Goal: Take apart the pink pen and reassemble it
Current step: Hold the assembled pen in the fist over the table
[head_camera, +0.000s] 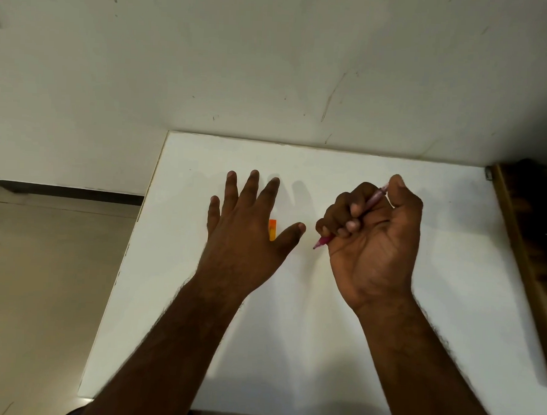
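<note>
My right hand (374,233) grips the pink pen (369,205) in a fist above the white table (418,307). The pen runs diagonally through the curled fingers, its dark tip poking out at the lower left and its other end showing by the thumb at the upper right. Most of the barrel is hidden by the fingers. My left hand (249,231) hovers palm down to the left of the pen, fingers spread and straight, holding nothing.
A small orange piece (272,230) lies on the table, partly hidden under my left hand between index finger and thumb. A white wall stands behind the table. The table's left edge drops to a tiled floor; a brown wooden edge (515,236) borders the right.
</note>
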The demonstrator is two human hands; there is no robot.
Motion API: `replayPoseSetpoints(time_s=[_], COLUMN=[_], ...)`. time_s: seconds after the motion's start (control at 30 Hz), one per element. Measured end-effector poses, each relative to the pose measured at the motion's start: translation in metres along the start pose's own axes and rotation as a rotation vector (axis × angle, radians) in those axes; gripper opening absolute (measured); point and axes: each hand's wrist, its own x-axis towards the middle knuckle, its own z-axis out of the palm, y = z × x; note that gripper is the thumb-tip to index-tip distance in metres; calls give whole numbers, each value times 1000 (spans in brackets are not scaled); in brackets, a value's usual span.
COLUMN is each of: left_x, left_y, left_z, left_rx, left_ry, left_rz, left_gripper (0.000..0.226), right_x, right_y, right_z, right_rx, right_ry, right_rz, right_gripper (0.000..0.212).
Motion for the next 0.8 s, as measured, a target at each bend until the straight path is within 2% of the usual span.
replayPoseSetpoints(time_s=[0.23,0.63,0.8], left_x=[0,-1,-1], left_y=[0,-1,-1], left_z=[0,0,1], left_rx=[0,-19,-11], left_ry=[2,4,5], left_rz=[2,4,7], left_gripper=[83,82,83], right_x=[-1,0,0], right_y=[1,0,2], right_z=[2,-1,-2], right_rx=[26,38,53], right_ry=[-36,3,43], right_rz=[5,25,64], right_gripper=[50,48,63])
